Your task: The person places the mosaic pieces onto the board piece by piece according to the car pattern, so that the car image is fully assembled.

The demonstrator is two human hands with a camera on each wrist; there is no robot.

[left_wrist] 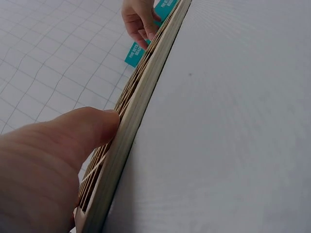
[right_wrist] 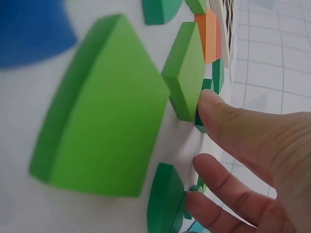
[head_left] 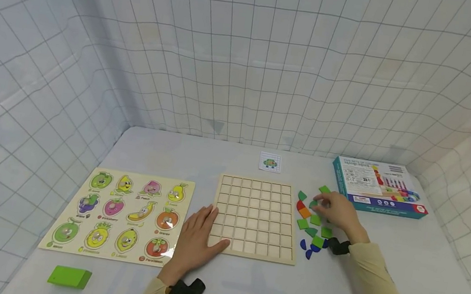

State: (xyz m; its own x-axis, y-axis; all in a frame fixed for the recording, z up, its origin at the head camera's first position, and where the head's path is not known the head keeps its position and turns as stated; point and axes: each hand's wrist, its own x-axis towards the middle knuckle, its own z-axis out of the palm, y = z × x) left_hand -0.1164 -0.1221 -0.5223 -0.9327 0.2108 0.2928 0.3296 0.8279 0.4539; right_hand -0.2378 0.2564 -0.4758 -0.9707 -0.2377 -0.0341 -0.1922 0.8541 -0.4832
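My left hand (head_left: 195,240) rests along the left side of a wooden grid board (head_left: 248,256), its thumb (left_wrist: 99,127) on the near rim. Straight fingers lie at the board's left edge. To the right of the board, my right hand (head_left: 337,211) reaches down over scattered coloured pieces. In the right wrist view its thumb (right_wrist: 210,102) overlaps a dark green piece (right_wrist: 200,124), while the fingers stay apart from the thumb. Close by lie green squares (right_wrist: 104,121), an orange piece (head_left: 305,212), a red piece (head_left: 300,204) and several blue pieces (head_left: 303,244).
A fruit puzzle board (head_left: 119,218) lies at the left, with a green block (head_left: 69,277) in front of it. A small pattern card (head_left: 270,162) lies behind the grid board. At the back right is a toy box (head_left: 379,187). Grid-patterned curtains (head_left: 245,69) surround the table.
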